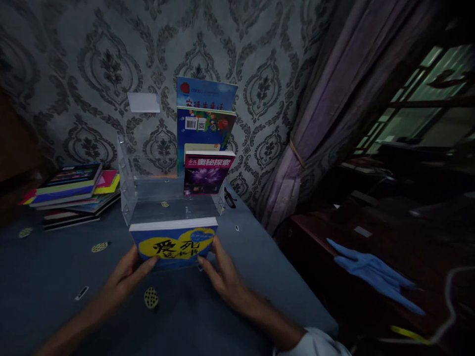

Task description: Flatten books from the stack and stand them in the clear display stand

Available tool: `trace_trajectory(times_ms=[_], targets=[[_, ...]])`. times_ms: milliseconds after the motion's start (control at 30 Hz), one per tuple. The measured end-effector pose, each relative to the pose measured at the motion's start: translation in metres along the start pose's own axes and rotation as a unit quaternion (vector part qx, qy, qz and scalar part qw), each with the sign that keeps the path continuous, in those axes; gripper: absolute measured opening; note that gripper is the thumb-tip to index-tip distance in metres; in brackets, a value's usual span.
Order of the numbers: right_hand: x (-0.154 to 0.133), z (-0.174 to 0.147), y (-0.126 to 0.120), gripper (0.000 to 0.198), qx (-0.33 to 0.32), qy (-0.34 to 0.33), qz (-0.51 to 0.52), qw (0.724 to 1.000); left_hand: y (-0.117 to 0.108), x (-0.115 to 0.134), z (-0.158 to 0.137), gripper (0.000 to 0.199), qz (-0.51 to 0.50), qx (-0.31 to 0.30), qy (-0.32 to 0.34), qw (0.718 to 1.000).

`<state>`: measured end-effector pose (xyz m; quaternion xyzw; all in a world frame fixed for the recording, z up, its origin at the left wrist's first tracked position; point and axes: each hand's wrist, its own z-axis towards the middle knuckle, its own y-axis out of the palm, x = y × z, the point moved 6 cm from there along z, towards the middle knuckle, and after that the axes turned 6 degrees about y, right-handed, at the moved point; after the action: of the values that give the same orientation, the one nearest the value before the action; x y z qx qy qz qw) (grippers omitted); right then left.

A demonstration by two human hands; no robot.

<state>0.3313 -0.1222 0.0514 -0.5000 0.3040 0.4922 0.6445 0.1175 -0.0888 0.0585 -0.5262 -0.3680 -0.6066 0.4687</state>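
Note:
Between my two hands is a blue book (168,245) with a yellow patch and dark lettering on its cover. My left hand (132,269) grips its left side, thumb on the cover. On the right side, my right hand (221,271) holds it the same way, thumb at the lower edge. Just behind the book stands a clear stepped rack (159,190). Its right part carries a purple and pink book (208,174), a dark blue book (203,129) behind that, and a taller light blue book (208,94) at the back.
Left of the rack lies a pile of books (70,185). A pair of glasses (229,199) rests by the rack's right side. Beyond the table's right edge, blue gloves (371,272) lie on a dark red surface. A tied purple curtain (297,153) hangs behind.

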Motion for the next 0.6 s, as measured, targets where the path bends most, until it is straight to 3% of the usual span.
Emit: trace_trajectory(times_ms=[133, 267, 467, 600], targets=[[-0.002, 0.000, -0.002, 0.018, -0.002, 0.003, -0.028, 1.000, -0.001, 0.000, -0.001, 0.062, 0.023, 0.005, -0.004, 1.000], [0.000, -0.004, -0.004, 0.026, -0.003, 0.007, -0.066, 0.998, -0.008, -0.002, -0.002, 0.053, 0.116, 0.017, 0.002, 0.993], [0.004, -0.004, -0.003, 0.028, -0.018, 0.010, -0.066, 0.998, -0.009, 0.007, 0.000, 0.026, 0.195, -0.019, 0.082, 0.977], [0.009, -0.001, -0.007, 0.037, -0.005, 0.009, -0.078, 0.997, -0.006, 0.015, 0.005, 0.021, 0.235, -0.033, 0.126, 0.963]])
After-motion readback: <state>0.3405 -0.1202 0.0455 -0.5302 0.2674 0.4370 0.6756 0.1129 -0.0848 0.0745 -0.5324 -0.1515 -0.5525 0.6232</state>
